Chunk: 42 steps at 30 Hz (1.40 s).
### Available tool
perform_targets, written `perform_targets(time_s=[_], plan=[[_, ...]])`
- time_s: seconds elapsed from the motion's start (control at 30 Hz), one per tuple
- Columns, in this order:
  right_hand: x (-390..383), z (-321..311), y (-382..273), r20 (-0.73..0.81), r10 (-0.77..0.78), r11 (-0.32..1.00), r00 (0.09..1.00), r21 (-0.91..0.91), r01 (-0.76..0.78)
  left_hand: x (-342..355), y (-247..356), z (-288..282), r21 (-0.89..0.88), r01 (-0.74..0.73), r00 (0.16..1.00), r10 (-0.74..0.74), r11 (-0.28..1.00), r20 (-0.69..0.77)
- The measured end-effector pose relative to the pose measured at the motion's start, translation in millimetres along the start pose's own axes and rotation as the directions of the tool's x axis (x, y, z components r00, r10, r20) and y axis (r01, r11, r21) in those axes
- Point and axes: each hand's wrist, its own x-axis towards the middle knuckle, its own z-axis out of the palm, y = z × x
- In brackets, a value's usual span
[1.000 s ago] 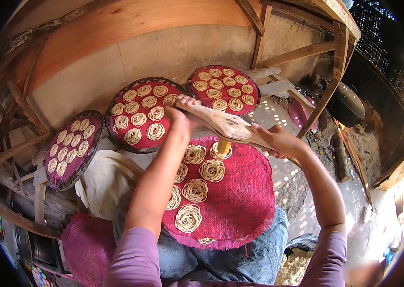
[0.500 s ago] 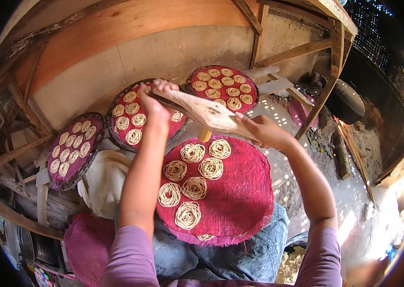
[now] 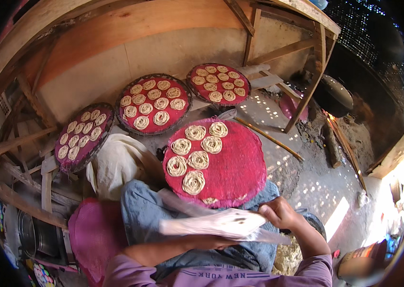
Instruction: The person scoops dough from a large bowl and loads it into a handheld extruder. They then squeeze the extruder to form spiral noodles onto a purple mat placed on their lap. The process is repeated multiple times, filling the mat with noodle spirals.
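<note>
A pale wooden dough press (image 3: 235,225) with two long handles lies tilted low over my lap, smeared by motion. My right hand (image 3: 280,213) is closed on its right end. Under the press, my left hand (image 3: 218,243) grips it from below, its fingers largely hidden. Just beyond, a round tray covered in red woven cloth (image 3: 240,167) rests on my knees. Several coiled nests of dough strands (image 3: 193,182) sit on its left side; the right side of the cloth is bare.
Three more red-covered trays (image 3: 140,125) full of dough coils lean along the wall. A stick (image 3: 269,138) lies on the floor beyond my tray. A dark pan (image 3: 333,95) stands over a wood fire at right. White cloth (image 3: 116,162) hangs at left.
Both hands have brought the press from above the tray's far edge down toward my lap. The view has shifted, and the dough coils on my tray look the same.
</note>
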Motion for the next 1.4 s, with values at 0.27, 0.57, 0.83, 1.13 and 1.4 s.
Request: perform_targets(time_s=[0.27, 0.57, 0.83, 1.13, 1.4], plan=[[-78.3, -22.6, -45.1, -0.385, -0.498, 0.859, 0.777, -0.096, 0.503, 95.6, -19.3, 67.5, 0.544, 0.492, 0.851, -0.508, 0.680, -0.134], [-168.1, -50.6, -31.5, -0.793, 0.348, 0.933, 0.499, 0.347, -0.099, 161.4, -33.5, 97.9, 0.743, -0.082, 0.990, 0.035, -0.664, 0.140], [-335.3, -10.6, 56.9, -0.645, 0.596, 0.797, -0.478, 0.403, 0.450, 180.1, -16.7, 75.5, 0.974, -0.224, 0.929, 0.309, 0.033, 0.203], [-306.9, 118.4, 81.5, -0.268, 0.962, 0.266, -0.061, 0.850, 0.454, 249.5, -83.0, 71.2, 0.761, -0.634, 0.537, 0.629, -0.139, 0.563], [-357.6, 208.0, 73.5, -0.450, 0.888, 0.013, 0.092, -0.176, -0.984, 296.0, -18.9, 112.1, 0.358, -0.804, 0.583, 0.749, 0.475, 0.314]])
